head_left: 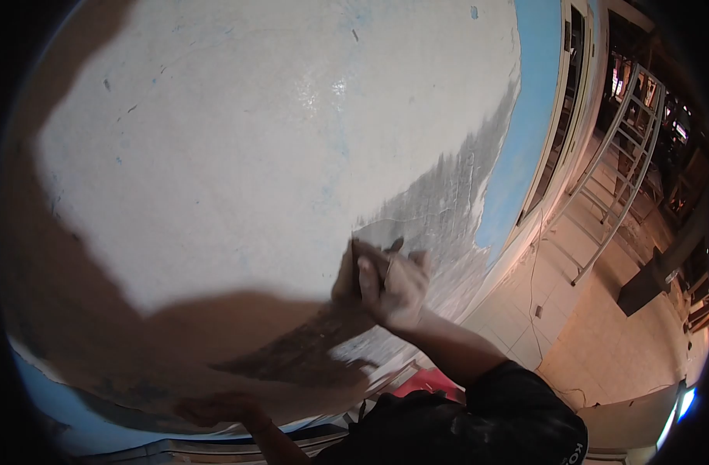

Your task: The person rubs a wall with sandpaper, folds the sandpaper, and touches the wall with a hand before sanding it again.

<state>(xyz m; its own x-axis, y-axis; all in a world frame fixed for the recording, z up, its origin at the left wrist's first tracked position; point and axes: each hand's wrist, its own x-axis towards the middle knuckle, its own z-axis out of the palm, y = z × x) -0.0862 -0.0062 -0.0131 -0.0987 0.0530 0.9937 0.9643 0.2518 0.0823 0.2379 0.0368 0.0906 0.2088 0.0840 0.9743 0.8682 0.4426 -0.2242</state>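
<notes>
My right hand point(405, 291) is closed around a flat, dark tool point(370, 260) that looks like a scraper or putty knife. Its edge lies against the wall point(215, 170), where the whitish surface meets a grey, streaked patch point(436, 194). Low at the left, my left hand point(219, 408) is close to the wall in deep shadow. Its fingers are too dark to make out, and whether it touches the wall or holds anything is unclear. Shadows of my head and arm fall over the wall's left and lower parts.
Blue paint point(505, 186) borders the pale area on the right, beside a window or door frame point(556, 116). A metal ladder point(622, 170) stands at the far right above the tiled floor point(517, 310). A dark box-like object point(645, 287) and a thin cable are also there.
</notes>
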